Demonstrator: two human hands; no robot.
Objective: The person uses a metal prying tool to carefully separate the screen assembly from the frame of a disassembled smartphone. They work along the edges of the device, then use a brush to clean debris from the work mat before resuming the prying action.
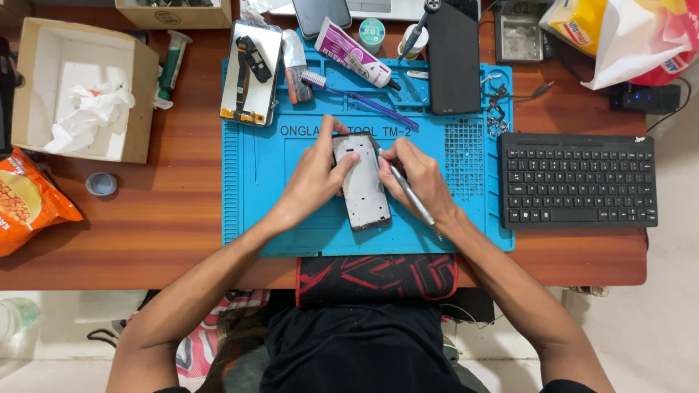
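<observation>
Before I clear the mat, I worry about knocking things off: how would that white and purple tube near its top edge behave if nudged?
The tube lies flat on the blue mat, so it probably slides or pivots rather than tips. Its flattened body looks soft, likely light and squashy. The round black cap end might let it roll slightly.

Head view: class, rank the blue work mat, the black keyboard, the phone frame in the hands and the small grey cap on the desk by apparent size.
1. Blue work mat
2. Black keyboard
3. Phone frame
4. Grey cap
</observation>
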